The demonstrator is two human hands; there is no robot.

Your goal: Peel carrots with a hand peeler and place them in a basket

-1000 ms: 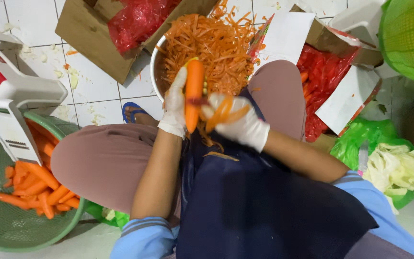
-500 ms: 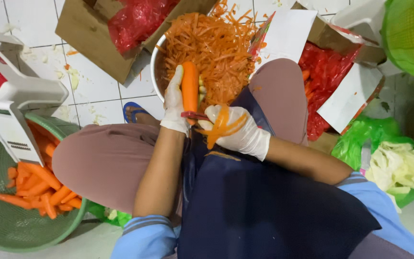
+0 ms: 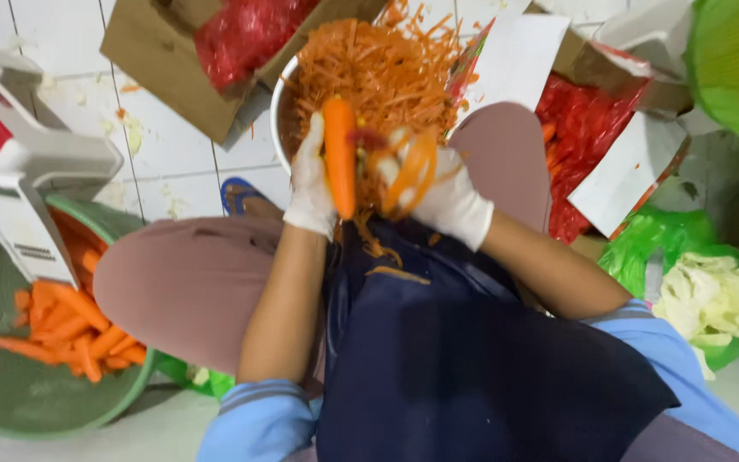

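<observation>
My left hand point(image 3: 310, 184), in a white glove, holds an orange carrot point(image 3: 339, 158) upright over my lap. Just right of the carrot is my right hand point(image 3: 446, 201), also gloved. It grips a small peeler with a reddish tip point(image 3: 371, 137), which touches the carrot's upper part. Blurred orange peel strips point(image 3: 412, 167) hang from that hand. Beyond both hands stands a metal bowl point(image 3: 277, 111) heaped with carrot peelings point(image 3: 382, 64).
At the left, a green basin point(image 3: 130, 402) holds peeled carrots point(image 3: 66, 334), with a white slicer point(image 3: 19, 214) leaning over it. Cardboard boxes with red bags point(image 3: 241, 34) sit behind. A green bag with cabbage point(image 3: 712, 299) lies at the right, and a green basket point(image 3: 737, 60) is at top right.
My right hand has slid up along the carrot toward the bowl, and a fresh strip of peel trails from it. The left hand has kept the carrot nearly in place.
</observation>
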